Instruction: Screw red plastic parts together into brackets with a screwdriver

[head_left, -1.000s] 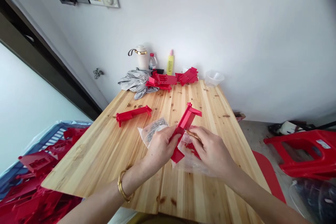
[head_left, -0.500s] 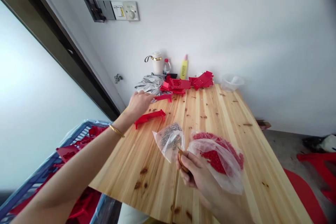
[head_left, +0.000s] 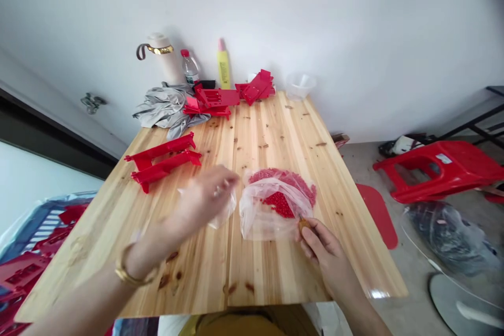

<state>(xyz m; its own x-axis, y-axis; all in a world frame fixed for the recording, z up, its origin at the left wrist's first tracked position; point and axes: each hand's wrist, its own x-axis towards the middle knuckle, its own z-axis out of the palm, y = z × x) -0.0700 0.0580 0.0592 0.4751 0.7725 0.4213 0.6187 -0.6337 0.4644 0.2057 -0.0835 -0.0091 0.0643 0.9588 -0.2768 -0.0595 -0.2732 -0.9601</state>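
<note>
My right hand (head_left: 321,244) is closed around the short wooden handle of a small tool (head_left: 304,224) with a thin metal tip. That tip is beside a clear plastic bag of small red pieces (head_left: 279,203). Smeared by motion, my left hand (head_left: 207,197) hangs over a second clear plastic bag (head_left: 226,214), mostly covering it; whether its fingers hold anything cannot be made out. Two long red plastic brackets (head_left: 165,167) (head_left: 161,151) lie side by side on the wooden table (head_left: 268,273), beyond my left hand.
Further red plastic parts (head_left: 216,98) lie at the back by grey cloth (head_left: 163,105), a cream flask (head_left: 167,63), a bottle (head_left: 189,69), a yellow tube (head_left: 223,68) and a clear tub (head_left: 300,86). A blue basket (head_left: 47,220) stands left; a red stool (head_left: 444,168) is right.
My left hand has let go of a red bracket beside the other one and moved toward me over the small bag. My right hand has shifted to the right with the tool. The view has turned.
</note>
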